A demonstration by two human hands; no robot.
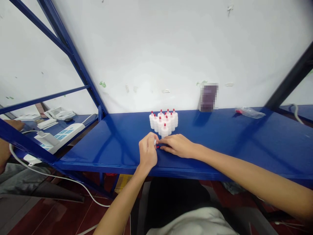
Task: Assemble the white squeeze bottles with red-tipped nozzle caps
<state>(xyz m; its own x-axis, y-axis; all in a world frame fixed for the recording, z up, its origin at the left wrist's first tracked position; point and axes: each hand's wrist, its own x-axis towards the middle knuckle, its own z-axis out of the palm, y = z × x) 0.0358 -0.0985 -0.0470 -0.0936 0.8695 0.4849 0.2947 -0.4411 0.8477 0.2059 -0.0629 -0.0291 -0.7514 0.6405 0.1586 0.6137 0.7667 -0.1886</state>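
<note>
My left hand [148, 148] is closed around a small white plastic bottle [155, 142], most of it hidden by the fingers. Facing it from the right, my right hand [178, 146] has its fingers stretched out and apart, the fingertips close to that bottle. A small red cap [157, 147] shows between the two hands, low by the tabletop. Just beyond the hands, several white squeeze bottles [164, 130] with red caps stand upright in a tight triangular group, its point towards me.
The blue table [117, 137] meets a white wall. A blurred dark box [209, 97] stands against it, and a clear plastic bag [251, 112] with something red lies at the right. Left, beyond the blue frame [73, 58], are a power strip [66, 135] and another person's arm [6, 143].
</note>
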